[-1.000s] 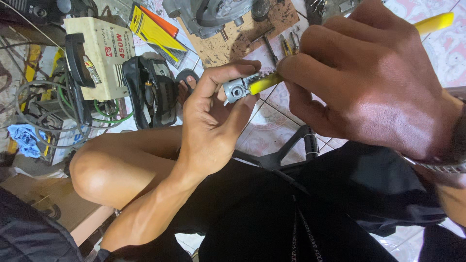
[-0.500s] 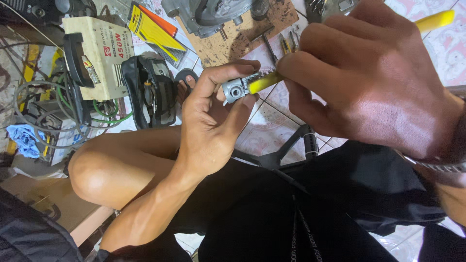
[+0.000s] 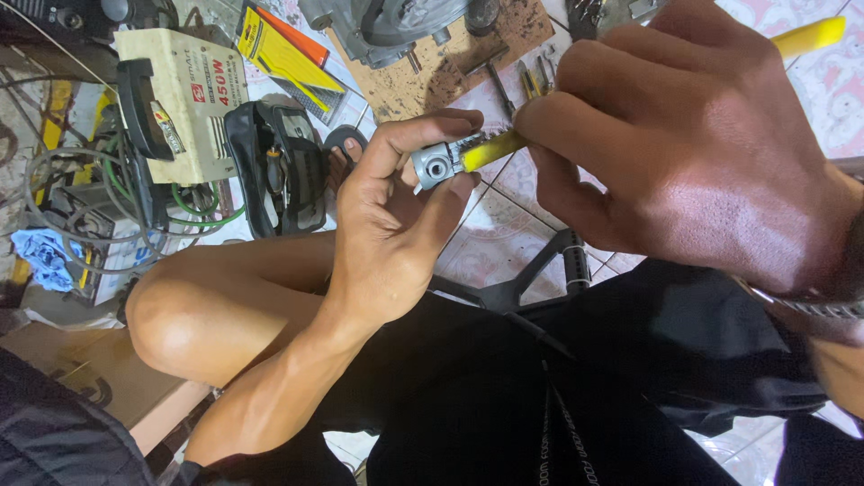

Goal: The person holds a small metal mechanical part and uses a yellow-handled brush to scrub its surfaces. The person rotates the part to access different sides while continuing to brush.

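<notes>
Head view, the only one I have. My left hand (image 3: 391,220) comes up from the lower left, thumb and fingers curled closed around a small grey metal part (image 3: 435,166), pinched at its sides; a round bore in its face looks back toward the camera. The part sits mid-frame, raised above the lap and the tiled floor (image 3: 504,238).

My right hand (image 3: 693,153) fills the upper right, fingers closed tight on a yellow-handled brush (image 3: 490,151). The brush's long axis runs from upper right, where the handle end pokes out past the knuckles, down-left to the bristle head, which touches the top right side of the part. So the part lies just left of the right fingertips, in line with the brush; the left hand is the nearer, already wrapped on it.

Beyond, well apart: a cream machine box (image 3: 184,94), black tool case (image 3: 279,166), yellow packet (image 3: 286,58), and a cluttered board (image 3: 450,67).
</notes>
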